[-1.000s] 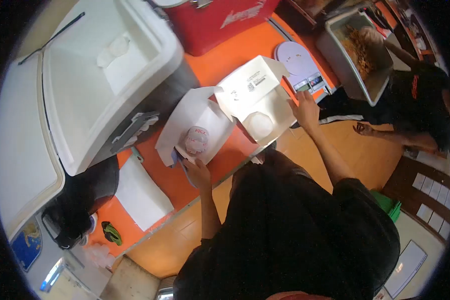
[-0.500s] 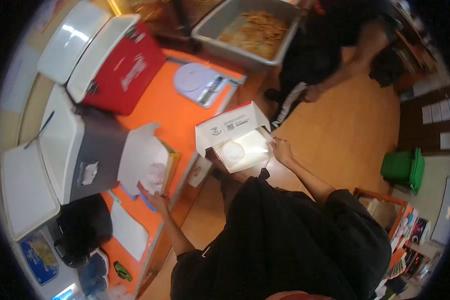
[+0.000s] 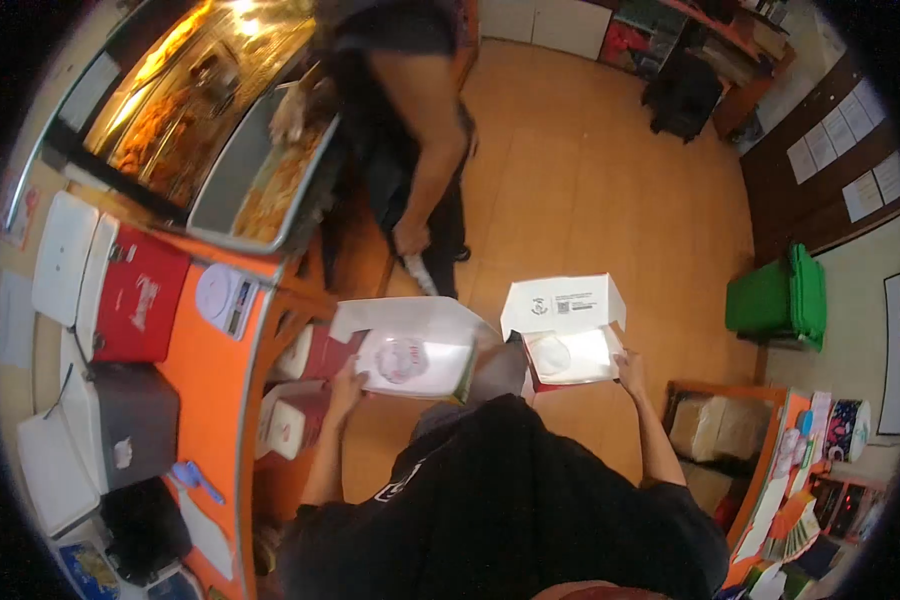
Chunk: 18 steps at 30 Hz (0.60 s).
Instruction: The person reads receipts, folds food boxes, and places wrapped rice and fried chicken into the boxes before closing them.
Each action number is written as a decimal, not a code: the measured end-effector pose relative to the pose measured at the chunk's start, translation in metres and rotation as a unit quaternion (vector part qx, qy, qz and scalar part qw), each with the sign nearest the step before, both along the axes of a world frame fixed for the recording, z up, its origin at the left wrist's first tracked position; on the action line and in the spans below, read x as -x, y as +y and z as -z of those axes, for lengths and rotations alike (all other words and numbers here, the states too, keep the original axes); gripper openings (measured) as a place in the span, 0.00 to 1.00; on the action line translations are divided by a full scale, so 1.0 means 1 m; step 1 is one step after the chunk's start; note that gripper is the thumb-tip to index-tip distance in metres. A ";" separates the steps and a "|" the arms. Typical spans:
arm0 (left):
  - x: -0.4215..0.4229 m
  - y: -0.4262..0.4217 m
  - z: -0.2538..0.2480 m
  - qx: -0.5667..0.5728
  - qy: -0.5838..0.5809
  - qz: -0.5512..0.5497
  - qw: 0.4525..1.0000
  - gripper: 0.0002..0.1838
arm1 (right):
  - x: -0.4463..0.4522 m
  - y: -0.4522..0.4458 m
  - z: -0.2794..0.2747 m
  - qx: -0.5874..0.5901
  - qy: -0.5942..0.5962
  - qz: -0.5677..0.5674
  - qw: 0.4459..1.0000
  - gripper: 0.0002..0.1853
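Left hand: pinching open box by its left edge, wrapped bundle inside
Right hand: pinching second box by its right edge
Scale: near table edge

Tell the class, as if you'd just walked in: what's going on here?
A person holds two open cartons out over the wooden floor, beside the orange counter. The left hand grips the left carton, which has a round item with red print inside. The right hand grips the right carton, which has a pale round item inside. Farther off, a co-worker's hand is over a grey tray of food.
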<state>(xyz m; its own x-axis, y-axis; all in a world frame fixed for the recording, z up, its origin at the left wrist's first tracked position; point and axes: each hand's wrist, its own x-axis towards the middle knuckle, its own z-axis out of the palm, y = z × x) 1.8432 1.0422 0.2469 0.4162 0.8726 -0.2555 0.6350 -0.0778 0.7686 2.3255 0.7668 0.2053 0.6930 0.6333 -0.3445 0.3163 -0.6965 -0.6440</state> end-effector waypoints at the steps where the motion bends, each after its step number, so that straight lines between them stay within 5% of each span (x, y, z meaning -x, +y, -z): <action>1: -0.053 0.008 0.004 0.053 -0.104 -0.008 0.993 0.21 | -0.031 0.006 -0.015 0.005 -0.020 0.014 1.000 0.12; 4: -0.200 0.044 -0.019 0.186 -0.047 0.027 0.981 0.19 | -0.130 0.013 0.001 -0.003 0.032 0.079 0.996 0.11; 6: -0.279 0.084 0.033 0.149 -0.045 0.082 0.984 0.21 | -0.215 0.043 0.006 -0.043 0.003 0.111 0.993 0.12; 8: -0.353 0.126 0.058 -0.271 -0.092 0.201 0.937 0.24 | -0.256 0.028 0.016 -0.050 0.005 0.178 0.983 0.12; 9: -0.392 0.147 0.052 0.037 -0.115 0.109 0.987 0.26 | -0.274 0.025 0.016 -0.052 0.005 0.207 0.977 0.12; 10: -0.432 0.163 0.030 0.122 -0.141 0.081 0.979 0.25 | -0.300 0.034 0.009 -0.047 0.004 0.198 0.979 0.12; 11: -0.472 0.180 -0.010 0.099 -0.072 0.083 0.989 0.22 | -0.327 0.046 0.001 -0.020 -0.012 0.231 0.973 0.13; 12: -0.510 0.207 0.009 0.019 -0.109 0.077 0.991 0.23 | -0.356 0.061 0.000 0.003 -0.027 0.263 0.964 0.14; 13: -0.545 0.230 -0.013 0.078 -0.109 0.049 0.990 0.22 | -0.379 0.077 0.000 -0.001 -0.023 0.255 0.967 0.14; 15: -0.612 0.288 -0.004 0.055 -0.151 0.011 0.987 0.23 | -0.427 0.114 0.004 -0.090 -0.253 0.196 0.943 0.17; 18: -0.663 0.359 -0.006 0.063 -0.229 -0.050 0.970 0.22 | -0.481 0.153 0.020 -0.024 -0.128 0.244 0.961 0.16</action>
